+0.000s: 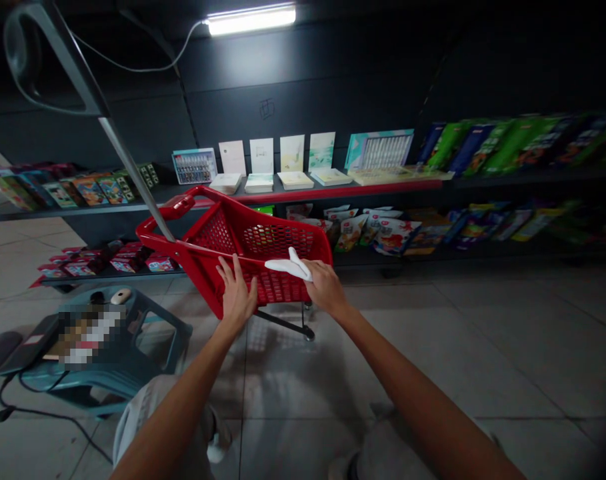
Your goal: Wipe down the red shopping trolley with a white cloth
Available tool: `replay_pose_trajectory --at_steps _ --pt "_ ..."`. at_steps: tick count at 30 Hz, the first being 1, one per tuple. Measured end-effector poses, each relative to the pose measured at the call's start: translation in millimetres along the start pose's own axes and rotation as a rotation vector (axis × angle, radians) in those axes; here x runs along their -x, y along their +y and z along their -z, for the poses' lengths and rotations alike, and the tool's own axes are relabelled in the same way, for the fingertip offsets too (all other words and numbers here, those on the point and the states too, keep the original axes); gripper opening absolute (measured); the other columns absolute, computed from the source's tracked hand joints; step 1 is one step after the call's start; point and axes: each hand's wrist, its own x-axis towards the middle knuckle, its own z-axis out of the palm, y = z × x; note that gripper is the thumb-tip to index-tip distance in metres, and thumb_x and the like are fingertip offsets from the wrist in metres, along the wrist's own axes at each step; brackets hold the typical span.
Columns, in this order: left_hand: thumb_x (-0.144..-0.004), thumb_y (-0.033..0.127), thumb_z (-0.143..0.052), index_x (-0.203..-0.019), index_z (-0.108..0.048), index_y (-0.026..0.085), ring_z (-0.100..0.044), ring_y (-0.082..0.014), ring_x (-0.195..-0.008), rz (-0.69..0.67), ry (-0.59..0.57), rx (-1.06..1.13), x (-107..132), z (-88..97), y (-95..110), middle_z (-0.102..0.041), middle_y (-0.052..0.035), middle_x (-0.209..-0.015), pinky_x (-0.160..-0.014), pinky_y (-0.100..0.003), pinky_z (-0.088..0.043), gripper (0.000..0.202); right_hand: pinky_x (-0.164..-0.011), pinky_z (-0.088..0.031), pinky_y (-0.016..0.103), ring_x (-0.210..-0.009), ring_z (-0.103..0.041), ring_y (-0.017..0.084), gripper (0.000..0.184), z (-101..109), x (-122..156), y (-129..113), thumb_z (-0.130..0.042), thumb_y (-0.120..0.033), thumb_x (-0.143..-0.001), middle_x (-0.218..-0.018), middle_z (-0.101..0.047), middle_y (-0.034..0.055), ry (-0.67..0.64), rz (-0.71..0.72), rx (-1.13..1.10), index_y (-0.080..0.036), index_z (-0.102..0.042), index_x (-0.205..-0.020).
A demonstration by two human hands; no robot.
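A red plastic shopping cart (287,230) with perforated walls stands in front of me, its grey metal pole rising toward the upper left. At the cart's near side is my left hand (239,297), fingers spread and nothing in it; whether it touches the wall I cannot tell. My right hand (325,287) is closed around a folded white cloth (290,266) at the cart's near right rim. Part of the cloth sticks out to the left over the rim. The fingers under the cloth are partly hidden.
Behind the cart, a dark shelf (283,197) bears notebooks, boxed sets and green bags (513,147). Snack packets (395,235) fill the lower level. At left stands a blue-grey plastic stool (147,353) with devices and a cable. A lamp (253,19) glows above.
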Motion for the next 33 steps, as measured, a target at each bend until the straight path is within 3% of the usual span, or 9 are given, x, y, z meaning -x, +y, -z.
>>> replay_pose_trajectory --at_steps 5,10,18,24,29,33 --pt "-0.103 0.055 -0.04 -0.17 -0.004 0.024 0.007 -0.042 -0.161 0.034 0.016 0.071 -2.5 9.4 -4.9 0.016 -0.0147 -0.176 -0.121 -0.069 -0.031 0.082 -0.101 -0.05 0.039 -0.113 -0.064 0.026 0.049 4.6 9.8 -0.9 -0.044 -0.011 -0.089 -0.127 -0.072 0.0139 -0.068 0.002 -0.068 -0.013 -0.066 -0.132" --pt "-0.102 0.059 -0.039 -0.169 -0.005 0.029 0.005 -0.0393 -0.162 0.068 0.038 0.106 -6.2 14.7 -14.5 0.014 -0.012 -0.177 -0.122 -0.067 -0.031 0.081 -0.102 -0.052 0.04 -0.113 -0.067 0.026 0.049 9.8 23.3 0.9 -0.044 -0.012 -0.088 -0.125 -0.073 0.0128 -0.12 0.056 -0.131 -0.015 -0.066 -0.131" --pt "-0.1 0.063 -0.045 -0.17 -0.006 0.022 0.005 -0.0398 -0.162 0.073 0.102 0.042 -12.4 13.5 -20.4 0.011 -0.0158 -0.176 -0.124 -0.066 -0.029 0.09 -0.107 -0.053 0.049 -0.119 -0.066 0.029 0.051 14.3 35.6 -0.1 -0.045 -0.013 -0.086 -0.13 -0.072 0.0171 -0.117 0.119 -0.212 -0.012 -0.067 -0.133" --pt "-0.098 0.064 -0.05 -0.169 0.004 0.025 0.004 -0.0353 -0.163 0.094 0.139 0.225 -0.6 0.2 -8.8 0.026 -0.0146 -0.174 -0.13 -0.054 -0.023 0.097 -0.106 -0.053 0.048 -0.119 -0.067 0.028 0.056 18.7 43.7 -15.4 -0.044 -0.009 -0.084 -0.13 -0.072 0.0136 -0.115 0.177 -0.251 -0.016 -0.066 -0.135" --pt "-0.099 0.061 -0.05 -0.168 -0.003 0.027 0.016 -0.0366 -0.161 0.119 0.154 0.227 16.7 -16.7 7.3 0.019 -0.0145 -0.176 -0.129 -0.063 -0.013 0.09 -0.105 -0.054 0.048 -0.119 -0.066 0.029 0.056 23.3 59.3 -30.2 -0.045 -0.009 -0.084 -0.131 -0.07 0.016 -0.107 0.213 -0.261 -0.014 -0.063 -0.136" --pt "-0.095 0.056 -0.06 -0.167 -0.009 0.028 0.008 -0.0395 -0.163 0.139 0.159 0.203 18.3 -17.0 12.8 0.011 -0.016 -0.177 -0.128 -0.066 -0.016 0.092 -0.105 -0.053 0.048 -0.119 -0.065 0.029 0.057 29.6 66.1 -29.2 -0.046 -0.008 -0.081 -0.132 -0.069 0.0158 -0.145 0.265 -0.268 -0.015 -0.063 -0.136"
